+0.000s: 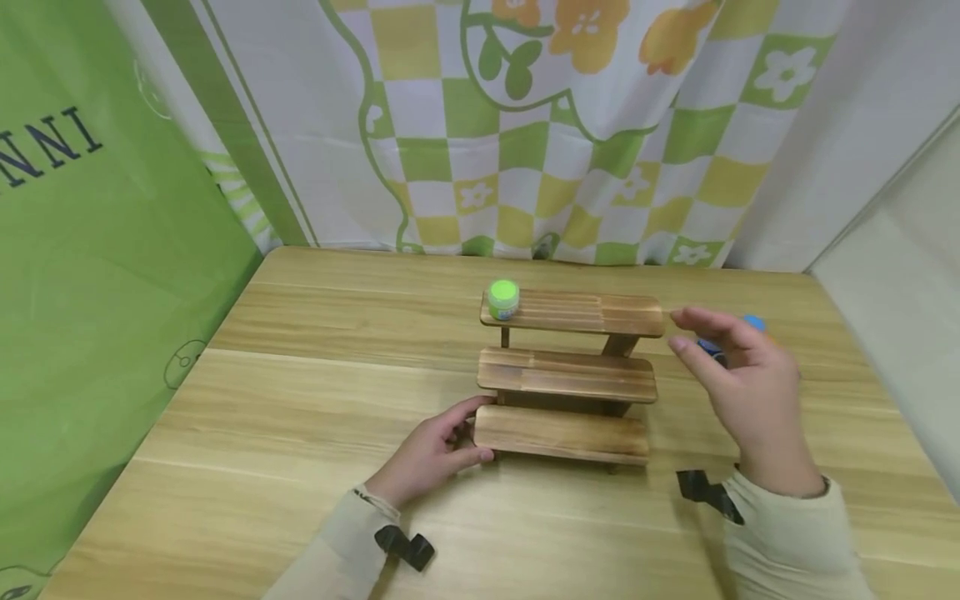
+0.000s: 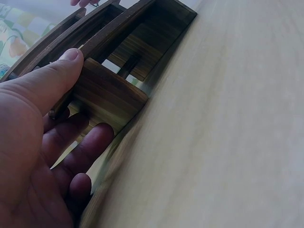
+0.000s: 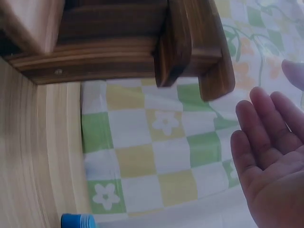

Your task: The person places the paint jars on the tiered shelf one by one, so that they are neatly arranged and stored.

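Observation:
A three-step wooden display shelf [image 1: 566,375] stands on the table. My left hand [image 1: 427,454] grips the left end of its lowest step, thumb along the front edge and the other fingers behind and beneath, as the left wrist view also shows. On the left end of the top step sits a small jar [image 1: 504,300] with a bright green lid. My right hand [image 1: 757,392] is raised just right of the top step, holding nothing, its fingers apart from the wood. Behind that hand, a blue-lidded jar [image 1: 754,322] is partly hidden; its blue side [image 3: 76,221] shows in the right wrist view.
The light wood table [image 1: 300,375] runs back to a checkered green, yellow and white curtain [image 1: 525,158]. A green cloth [image 1: 90,250] hangs along the left side, and a pale wall [image 1: 900,233] borders the right. Black straps are on both wrists.

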`<state>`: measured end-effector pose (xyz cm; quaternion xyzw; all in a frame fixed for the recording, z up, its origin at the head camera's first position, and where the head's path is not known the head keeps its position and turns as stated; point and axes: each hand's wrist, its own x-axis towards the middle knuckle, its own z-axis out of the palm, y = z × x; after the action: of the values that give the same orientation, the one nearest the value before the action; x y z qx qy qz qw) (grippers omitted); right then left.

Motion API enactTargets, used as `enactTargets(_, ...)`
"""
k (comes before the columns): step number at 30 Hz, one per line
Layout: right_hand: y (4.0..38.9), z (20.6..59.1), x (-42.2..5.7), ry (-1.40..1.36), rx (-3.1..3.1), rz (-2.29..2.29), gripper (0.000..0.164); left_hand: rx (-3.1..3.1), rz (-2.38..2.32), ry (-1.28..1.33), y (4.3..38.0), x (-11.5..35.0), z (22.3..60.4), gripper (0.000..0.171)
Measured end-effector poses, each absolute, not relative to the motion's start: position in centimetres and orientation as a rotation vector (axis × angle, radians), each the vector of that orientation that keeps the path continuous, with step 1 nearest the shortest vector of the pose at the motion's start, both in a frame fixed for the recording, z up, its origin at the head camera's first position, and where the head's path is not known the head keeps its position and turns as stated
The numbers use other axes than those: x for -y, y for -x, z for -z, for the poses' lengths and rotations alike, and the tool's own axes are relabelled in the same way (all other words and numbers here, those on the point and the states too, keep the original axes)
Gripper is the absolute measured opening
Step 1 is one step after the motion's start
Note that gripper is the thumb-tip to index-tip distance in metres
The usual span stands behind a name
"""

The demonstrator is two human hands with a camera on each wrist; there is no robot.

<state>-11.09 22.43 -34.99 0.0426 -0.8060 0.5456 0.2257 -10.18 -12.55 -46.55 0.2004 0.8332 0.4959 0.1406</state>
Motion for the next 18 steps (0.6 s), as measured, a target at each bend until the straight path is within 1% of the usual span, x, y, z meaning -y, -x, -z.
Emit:
enactTargets(5,11.3,35.1,-23.4,-0.040,2.230,-1.523,0.028,-2.411,-1.430,-0.579,10.1,12.5,46.5,0.070)
enactTargets(14,11.4,35.1,-25.5,0.063,2.158,-1.632,0.030,-2.408,-1.433,-0.574,10.1,12.5,46.7,0.069)
enactTargets(18,11.4,35.0,-26.2,0.099,2.188,-1.568,0.030,-2.411,-1.437,-0.577,10.1,12.5,46.8,0.069)
